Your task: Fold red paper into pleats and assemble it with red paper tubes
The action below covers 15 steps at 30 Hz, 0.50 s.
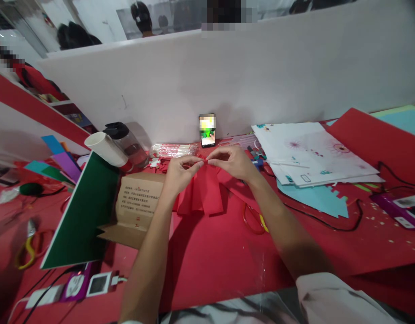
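My left hand and my right hand are raised side by side above the table, fingertips nearly touching. Both pinch the top edge of a folded red paper, which hangs down from them in pleats. A red sheet covers the table under the paper. A phone leans upright against the white partition just beyond my fingers.
A green board leans on a cardboard box at left, with a white cup and dark-lidded jar behind. Scissors lie by my right forearm. Patterned white sheets, cables and a purple device lie right.
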Each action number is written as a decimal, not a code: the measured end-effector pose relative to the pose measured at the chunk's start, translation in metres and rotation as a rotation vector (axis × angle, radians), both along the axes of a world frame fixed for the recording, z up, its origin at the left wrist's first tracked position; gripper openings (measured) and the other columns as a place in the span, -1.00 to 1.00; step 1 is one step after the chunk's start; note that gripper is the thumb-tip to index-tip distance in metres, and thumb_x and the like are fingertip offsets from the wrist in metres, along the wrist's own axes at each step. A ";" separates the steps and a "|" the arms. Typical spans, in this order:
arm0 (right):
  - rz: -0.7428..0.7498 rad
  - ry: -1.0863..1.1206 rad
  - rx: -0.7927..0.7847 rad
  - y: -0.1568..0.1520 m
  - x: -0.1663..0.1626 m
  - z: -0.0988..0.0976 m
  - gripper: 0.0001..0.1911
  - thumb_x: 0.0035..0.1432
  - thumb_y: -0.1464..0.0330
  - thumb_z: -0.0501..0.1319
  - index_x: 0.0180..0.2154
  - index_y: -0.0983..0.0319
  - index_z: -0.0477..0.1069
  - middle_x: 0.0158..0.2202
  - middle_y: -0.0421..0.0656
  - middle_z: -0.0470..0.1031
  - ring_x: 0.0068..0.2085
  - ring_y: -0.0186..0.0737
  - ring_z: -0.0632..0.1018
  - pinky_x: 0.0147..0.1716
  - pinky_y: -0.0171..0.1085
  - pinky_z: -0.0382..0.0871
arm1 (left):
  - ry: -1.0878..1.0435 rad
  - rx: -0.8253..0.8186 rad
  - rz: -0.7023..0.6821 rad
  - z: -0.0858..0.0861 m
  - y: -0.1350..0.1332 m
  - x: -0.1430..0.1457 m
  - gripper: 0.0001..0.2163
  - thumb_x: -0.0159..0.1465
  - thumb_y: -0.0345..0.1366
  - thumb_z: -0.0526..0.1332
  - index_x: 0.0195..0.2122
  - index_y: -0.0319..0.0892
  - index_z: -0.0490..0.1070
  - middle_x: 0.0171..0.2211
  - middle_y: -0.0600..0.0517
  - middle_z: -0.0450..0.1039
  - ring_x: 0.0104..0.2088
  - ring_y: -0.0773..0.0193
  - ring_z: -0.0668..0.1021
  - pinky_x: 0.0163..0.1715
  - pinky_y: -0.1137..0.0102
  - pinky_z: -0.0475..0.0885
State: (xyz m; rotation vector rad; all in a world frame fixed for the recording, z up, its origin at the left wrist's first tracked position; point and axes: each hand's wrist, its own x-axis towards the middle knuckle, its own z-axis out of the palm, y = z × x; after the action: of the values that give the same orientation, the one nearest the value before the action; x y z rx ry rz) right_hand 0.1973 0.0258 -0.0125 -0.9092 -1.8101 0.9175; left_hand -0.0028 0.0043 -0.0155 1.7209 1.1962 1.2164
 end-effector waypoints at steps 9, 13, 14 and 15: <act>0.034 -0.035 -0.013 -0.001 -0.006 -0.002 -0.87 0.13 0.30 0.30 -0.34 0.24 0.53 -0.35 -0.14 0.59 -0.34 -0.26 0.53 -0.31 -0.25 0.43 | 0.069 0.012 -0.066 0.004 -0.001 0.000 -0.86 0.21 -0.22 0.30 -0.37 -0.19 0.56 -0.37 0.01 0.57 -0.32 0.26 0.55 -0.28 0.40 0.41; 0.051 -0.048 -0.031 -0.001 -0.001 0.001 -0.85 0.13 0.27 0.33 -0.34 0.23 0.57 -0.34 -0.13 0.61 -0.32 -0.23 0.57 -0.28 -0.23 0.45 | 0.038 -0.044 -0.078 0.006 -0.002 -0.002 -0.83 0.21 -0.19 0.32 -0.36 -0.19 0.60 -0.37 -0.01 0.61 -0.32 0.23 0.57 -0.25 0.36 0.44; 0.055 -0.054 -0.031 -0.001 0.000 0.002 -0.84 0.12 0.26 0.34 -0.34 0.22 0.58 -0.34 -0.13 0.62 -0.31 -0.21 0.58 -0.28 -0.22 0.45 | 0.036 -0.058 -0.074 0.006 -0.002 -0.003 -0.82 0.20 -0.18 0.33 -0.37 -0.18 0.61 -0.37 -0.02 0.62 -0.32 0.22 0.58 -0.25 0.35 0.44; 0.058 -0.059 -0.031 -0.002 0.001 0.003 -0.84 0.12 0.26 0.35 -0.34 0.22 0.59 -0.34 -0.13 0.63 -0.30 -0.20 0.59 -0.27 -0.22 0.46 | 0.040 -0.069 -0.064 0.006 -0.002 -0.004 -0.81 0.19 -0.16 0.35 -0.37 -0.18 0.62 -0.37 -0.03 0.63 -0.33 0.21 0.58 -0.25 0.35 0.44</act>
State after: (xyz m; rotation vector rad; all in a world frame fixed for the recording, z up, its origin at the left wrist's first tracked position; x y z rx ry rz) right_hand 0.1987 0.0242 -0.0095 -0.9159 -1.8861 0.9661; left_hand -0.0072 0.0026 -0.0096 1.7270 1.1837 1.0947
